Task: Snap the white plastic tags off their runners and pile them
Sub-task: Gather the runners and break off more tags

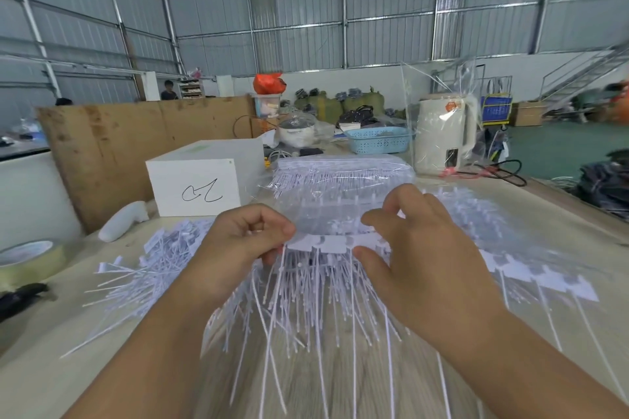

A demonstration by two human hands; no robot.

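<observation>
Left of the white box (195,185), on the counter (44,367), lies the pile of loose tags (149,269). In front of the box, the left hand (238,248) pinches one end of a tag strip (326,243); the right hand (418,248) pinches the other end. I think a short, sharp bend close to the runner will snap the tags clean.

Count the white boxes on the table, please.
1. The white box, with a black scribble on its front, stands at the far left of the table, behind the left hand. Others may be hidden.
</observation>
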